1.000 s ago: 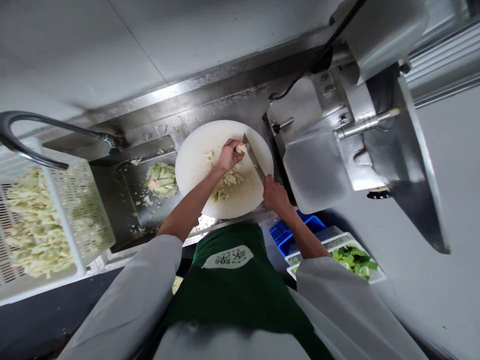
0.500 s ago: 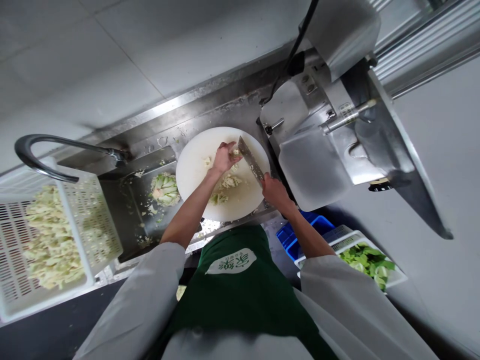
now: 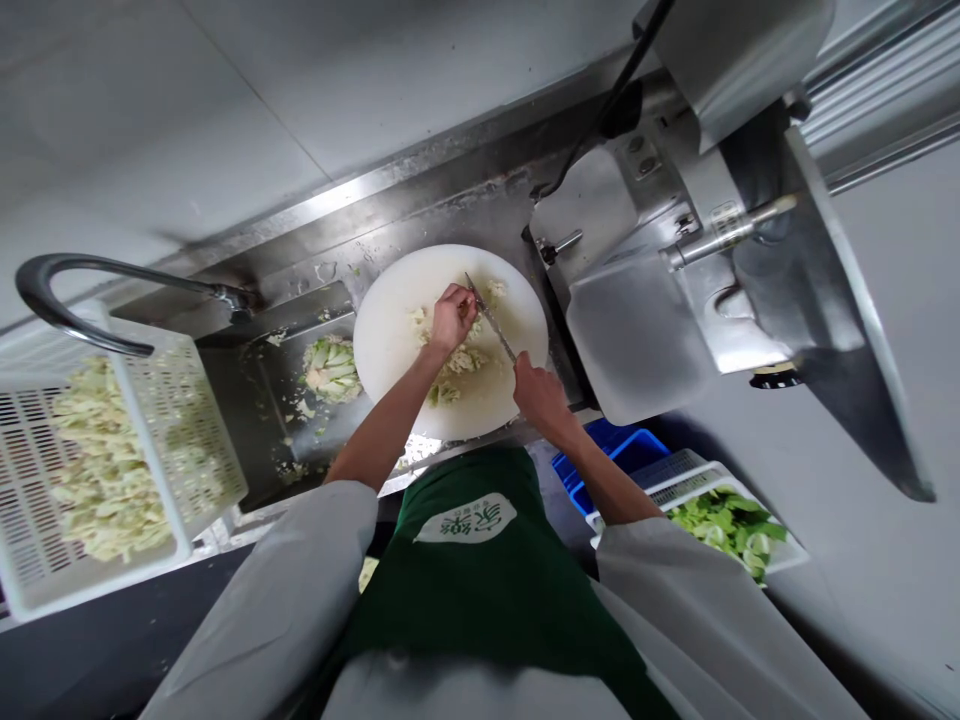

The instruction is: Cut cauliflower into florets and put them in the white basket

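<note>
A round white cutting board (image 3: 390, 345) lies in front of me with pale cauliflower pieces (image 3: 465, 358) scattered over it. My right hand (image 3: 541, 402) is closed around the handle of a kitchen knife (image 3: 493, 322). The blade slants up and left across the board, its edge down and its tip beside my left fingers. With fingers curled together, my left hand (image 3: 453, 318) grips a cauliflower piece, mostly hidden by the fingers, against the blade's left side. One loose piece (image 3: 495, 290) sits right of the blade.
Left of the board, a trimmed cauliflower head (image 3: 331, 368) rests in the sink (image 3: 255, 420) under a curved faucet (image 3: 82, 330). A white basket (image 3: 180, 540) holds many florets. A metal slicing machine (image 3: 637, 330) stands right; below it are a blue bin (image 3: 637, 450) and a crate of green leaves (image 3: 727, 525).
The knife has turned from showing its broad face to nearly edge-on. A cut piece now lies to its right. My left hand's fingers have curled in more, and the view has shifted slightly.
</note>
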`<state>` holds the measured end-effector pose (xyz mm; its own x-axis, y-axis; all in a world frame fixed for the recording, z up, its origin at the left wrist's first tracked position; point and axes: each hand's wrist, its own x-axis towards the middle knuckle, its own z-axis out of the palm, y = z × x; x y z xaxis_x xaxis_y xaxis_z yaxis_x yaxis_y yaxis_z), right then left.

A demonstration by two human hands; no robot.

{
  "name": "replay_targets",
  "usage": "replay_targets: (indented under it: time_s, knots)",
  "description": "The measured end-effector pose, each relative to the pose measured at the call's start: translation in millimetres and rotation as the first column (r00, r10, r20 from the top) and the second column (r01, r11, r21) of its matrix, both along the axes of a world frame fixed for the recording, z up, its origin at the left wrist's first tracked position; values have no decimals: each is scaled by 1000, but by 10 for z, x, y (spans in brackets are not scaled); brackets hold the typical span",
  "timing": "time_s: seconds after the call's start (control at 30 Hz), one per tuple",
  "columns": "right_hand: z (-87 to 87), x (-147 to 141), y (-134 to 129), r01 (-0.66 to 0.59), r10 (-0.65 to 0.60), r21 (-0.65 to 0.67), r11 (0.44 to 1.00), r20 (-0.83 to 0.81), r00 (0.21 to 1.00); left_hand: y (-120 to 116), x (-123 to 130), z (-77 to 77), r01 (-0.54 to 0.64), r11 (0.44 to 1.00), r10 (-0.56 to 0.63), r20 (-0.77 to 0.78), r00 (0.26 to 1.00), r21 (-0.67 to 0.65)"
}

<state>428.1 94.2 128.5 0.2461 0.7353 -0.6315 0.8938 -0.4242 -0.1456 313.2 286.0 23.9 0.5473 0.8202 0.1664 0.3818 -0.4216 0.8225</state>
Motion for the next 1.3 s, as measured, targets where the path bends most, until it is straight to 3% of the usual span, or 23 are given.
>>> replay_targets:
  time_s: [0.2, 0.3, 0.4, 0.53, 0.7, 0.93, 1.1, 1.2, 1.3]
  knots:
    - [16, 87, 123, 31, -32, -28, 999, -61, 998, 40, -71, 7, 15, 1000, -14, 19, 1000, -19]
    - [100, 211, -35, 37, -38, -5, 999, -103, 994, 161, -79, 48, -13, 999, 12, -11, 1000, -47]
    - [175, 330, -323, 104, -102, 19, 994, -79, 992, 265, 64, 110, -44, 998, 45, -12, 999, 33]
    - [186, 411, -606, 232, -232, 41, 972, -15, 973, 220, 425, 178, 65, 990, -40, -195, 980, 125]
    - [100, 415, -665, 304, -303, 55, 951, -26, 953, 15, 538, 234, 117, 993, -97, -365, 926, 32]
    - [19, 324, -583, 242, -243, 72, 968, 10, 970, -79, 244, 332, 173, 984, -124, -521, 845, 45]
    - [55, 350, -498, 182, -183, 52, 982, 23, 983, 72, 36, 409, 55, 992, -12, -348, 938, 115]
    - [49, 460, -451, 170, -172, 45, 984, 60, 983, 50, -416, 530, -27, 988, 62, -235, 970, 153]
    - [-2, 572, -400, 147, -148, 19, 989, 80, 986, -308, -1077, 582, 35, 990, 7, -300, 954, 134]
